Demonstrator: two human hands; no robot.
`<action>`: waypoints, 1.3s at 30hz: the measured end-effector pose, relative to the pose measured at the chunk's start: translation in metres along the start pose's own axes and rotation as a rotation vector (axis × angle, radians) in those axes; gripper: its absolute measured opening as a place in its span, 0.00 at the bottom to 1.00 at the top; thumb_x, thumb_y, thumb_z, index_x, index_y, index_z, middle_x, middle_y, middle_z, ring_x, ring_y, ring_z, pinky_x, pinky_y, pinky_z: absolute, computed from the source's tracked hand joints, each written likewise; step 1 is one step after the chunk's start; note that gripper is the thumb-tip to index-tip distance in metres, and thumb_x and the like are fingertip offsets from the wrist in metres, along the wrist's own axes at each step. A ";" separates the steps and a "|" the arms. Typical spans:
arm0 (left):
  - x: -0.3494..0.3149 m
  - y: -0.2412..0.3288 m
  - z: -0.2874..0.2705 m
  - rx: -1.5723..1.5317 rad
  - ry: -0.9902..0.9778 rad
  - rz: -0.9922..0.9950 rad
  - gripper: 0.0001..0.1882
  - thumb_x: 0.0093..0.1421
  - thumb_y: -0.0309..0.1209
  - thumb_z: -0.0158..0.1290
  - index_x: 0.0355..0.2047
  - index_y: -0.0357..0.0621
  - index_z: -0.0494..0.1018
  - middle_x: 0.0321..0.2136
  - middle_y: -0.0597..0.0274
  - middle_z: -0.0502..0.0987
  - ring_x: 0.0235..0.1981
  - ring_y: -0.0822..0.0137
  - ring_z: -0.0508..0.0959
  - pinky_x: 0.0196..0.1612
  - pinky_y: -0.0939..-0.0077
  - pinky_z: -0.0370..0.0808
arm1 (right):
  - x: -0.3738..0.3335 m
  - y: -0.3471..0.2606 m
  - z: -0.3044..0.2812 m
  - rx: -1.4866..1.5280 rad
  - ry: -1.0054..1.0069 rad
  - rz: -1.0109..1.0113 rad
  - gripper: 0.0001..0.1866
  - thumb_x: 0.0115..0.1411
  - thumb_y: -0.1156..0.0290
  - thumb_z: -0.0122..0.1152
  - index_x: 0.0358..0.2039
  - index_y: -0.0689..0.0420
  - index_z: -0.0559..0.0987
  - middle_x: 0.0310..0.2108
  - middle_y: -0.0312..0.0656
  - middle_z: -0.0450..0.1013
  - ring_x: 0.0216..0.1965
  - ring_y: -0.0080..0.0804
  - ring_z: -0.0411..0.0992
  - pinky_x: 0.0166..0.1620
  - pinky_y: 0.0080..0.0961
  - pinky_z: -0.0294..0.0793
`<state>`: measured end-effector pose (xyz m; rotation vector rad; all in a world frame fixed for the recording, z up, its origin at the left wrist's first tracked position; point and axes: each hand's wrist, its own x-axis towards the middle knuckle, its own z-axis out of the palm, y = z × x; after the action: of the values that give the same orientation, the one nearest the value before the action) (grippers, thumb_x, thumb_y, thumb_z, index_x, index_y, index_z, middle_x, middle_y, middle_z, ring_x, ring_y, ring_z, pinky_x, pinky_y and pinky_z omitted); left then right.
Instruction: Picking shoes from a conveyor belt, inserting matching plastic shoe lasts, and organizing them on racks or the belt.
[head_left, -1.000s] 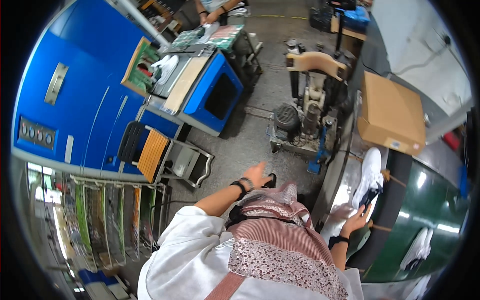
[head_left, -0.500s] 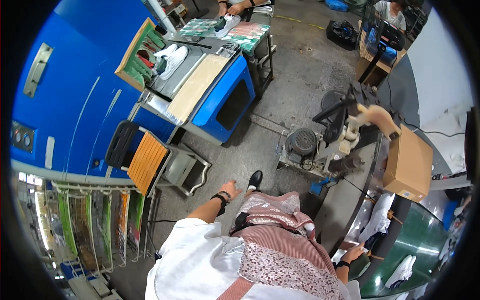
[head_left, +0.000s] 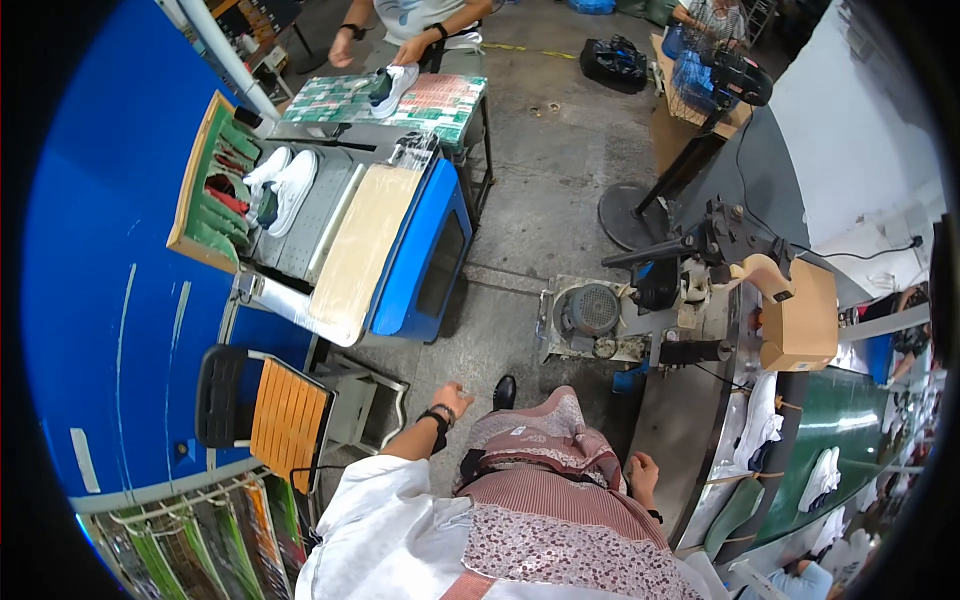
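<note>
My left hand point(head_left: 452, 400), with dark bands at the wrist, hangs low in front of me over the floor. Its fingers are apart and hold nothing. Beside the right side of my patterned apron point(head_left: 560, 505) is my right hand point(head_left: 644, 472), loosely curled with space between thumb and fingers; nothing shows in it. A black shoe point(head_left: 505, 392) on my foot stands between the hands. The nearest thing to my right hand is the grey side of the bench point(head_left: 665, 450). Higher on that bench, a dark green flat piece point(head_left: 735, 515) leans near a white shoe point(head_left: 758, 420).
Ahead left stands a blue machine point(head_left: 425, 260) with white shoes point(head_left: 290, 190) on its feed. A slatted chair point(head_left: 290, 420) is at left. A motor unit point(head_left: 590, 312) and a fan point(head_left: 735, 80) stand right. A co-worker's hands point(head_left: 410, 50) handle a shoe at the far table.
My right hand has come away from the bench by the green piece to my apron's side. The view has moved forward and turned. The co-worker's hands have moved apart.
</note>
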<state>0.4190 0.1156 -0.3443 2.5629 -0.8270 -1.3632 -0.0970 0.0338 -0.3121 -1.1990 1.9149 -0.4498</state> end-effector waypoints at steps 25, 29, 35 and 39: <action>-0.041 0.104 0.070 0.167 -0.156 0.217 0.31 0.56 0.51 0.62 0.53 0.45 0.75 0.47 0.50 0.82 0.48 0.53 0.81 0.53 0.62 0.77 | 0.004 0.120 -0.008 0.158 -0.264 0.001 0.14 0.61 0.69 0.63 0.44 0.65 0.83 0.39 0.45 0.82 0.41 0.34 0.79 0.47 0.28 0.77; -0.049 0.096 0.080 0.167 -0.159 0.231 0.31 0.55 0.51 0.63 0.52 0.43 0.76 0.46 0.49 0.82 0.48 0.53 0.81 0.53 0.63 0.77 | 0.000 0.094 -0.025 0.168 -0.196 0.108 0.12 0.61 0.72 0.62 0.41 0.67 0.84 0.35 0.43 0.81 0.35 0.30 0.78 0.41 0.26 0.77; -0.068 0.083 0.074 0.142 -0.114 0.093 0.30 0.54 0.50 0.61 0.51 0.43 0.77 0.48 0.45 0.80 0.52 0.49 0.79 0.56 0.60 0.74 | 0.009 0.059 -0.035 0.374 -0.219 0.296 0.11 0.62 0.75 0.58 0.41 0.68 0.82 0.29 0.42 0.79 0.29 0.26 0.75 0.34 0.22 0.75; -0.067 0.071 0.077 0.166 -0.119 0.069 0.29 0.53 0.50 0.61 0.51 0.45 0.78 0.50 0.48 0.80 0.53 0.49 0.78 0.57 0.60 0.73 | 0.024 0.062 -0.026 0.393 -0.234 0.333 0.12 0.62 0.75 0.57 0.43 0.68 0.81 0.30 0.42 0.79 0.28 0.26 0.76 0.33 0.22 0.75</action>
<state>0.2990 0.1015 -0.3151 2.5644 -1.0813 -1.4978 -0.1586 0.0396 -0.3481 -0.6342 1.6821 -0.4561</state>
